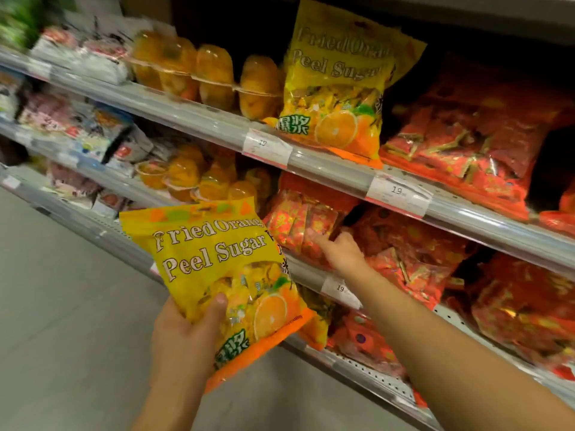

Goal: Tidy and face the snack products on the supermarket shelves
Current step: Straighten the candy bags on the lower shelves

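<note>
My left hand (186, 334) grips a yellow "Fried Orange Peel Sugar" bag (224, 272) from below, thumb across its front, held out in front of the shelves. My right hand (340, 251) reaches onto the middle shelf, its fingers on a red candy bag (298, 225) that stands tilted there. I cannot tell whether those fingers grip the red bag or only touch it. A second yellow bag of the same kind (336, 85) stands upright on the upper shelf. More red bags (413, 253) lie to the right of my right hand.
Red candy bags (473, 135) fill the upper shelf at right. Clear tubs of orange fruit jelly (202, 73) sit left of the yellow bag, with more tubs (186, 178) on the middle shelf. The shelf rail (329, 163) carries price tags. Grey floor (62, 306) lies to the left.
</note>
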`<state>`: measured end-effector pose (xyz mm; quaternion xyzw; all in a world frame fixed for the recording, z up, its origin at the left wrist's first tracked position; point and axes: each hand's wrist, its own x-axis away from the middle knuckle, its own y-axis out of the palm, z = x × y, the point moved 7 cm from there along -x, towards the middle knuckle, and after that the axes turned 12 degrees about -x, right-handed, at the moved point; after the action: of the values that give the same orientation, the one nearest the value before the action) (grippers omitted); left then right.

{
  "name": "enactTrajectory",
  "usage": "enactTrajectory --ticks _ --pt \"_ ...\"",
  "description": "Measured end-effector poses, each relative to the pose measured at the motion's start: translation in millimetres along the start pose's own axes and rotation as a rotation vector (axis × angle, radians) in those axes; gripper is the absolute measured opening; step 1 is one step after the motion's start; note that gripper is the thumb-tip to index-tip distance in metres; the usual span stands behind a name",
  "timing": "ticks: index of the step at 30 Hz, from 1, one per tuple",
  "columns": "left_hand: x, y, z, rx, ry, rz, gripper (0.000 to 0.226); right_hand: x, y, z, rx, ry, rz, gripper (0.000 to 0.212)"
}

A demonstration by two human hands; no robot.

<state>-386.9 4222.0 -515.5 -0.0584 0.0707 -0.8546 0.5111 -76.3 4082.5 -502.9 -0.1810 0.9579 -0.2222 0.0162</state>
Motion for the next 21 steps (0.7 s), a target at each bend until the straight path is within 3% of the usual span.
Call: enactTrajectory --ticks 2,5,9,12,21 --pt "-1.4 -2.6 -14.1 0.065 -0.101 -0.009 0.016 -12.8 17.6 -2.3 0.008 0.016 -0.001 0.062" --pt "0.1 -3.9 -28.0 0.139 -0.212 -0.019 0.023 -23.2 25.1 -2.0 -0.004 0.072 0.032 0.064" --pt "-2.1 -2.0 -29.3 0.189 -0.212 -0.091 0.016 -25.1 30.7 10.0 -0.009 0.096 0.118 0.061" --pt "-6.1 -6.7 -30.5 0.189 -0.216 -0.088 0.017 -23.0 32.1 11.7 -0.049 0.105 0.14 0.073" --pt "-11.8 -10.9 -34.1 0.197 -0.162 -0.059 0.013 -16.6 20.9 -17.6 -0.075 0.05 0.266 0.052"
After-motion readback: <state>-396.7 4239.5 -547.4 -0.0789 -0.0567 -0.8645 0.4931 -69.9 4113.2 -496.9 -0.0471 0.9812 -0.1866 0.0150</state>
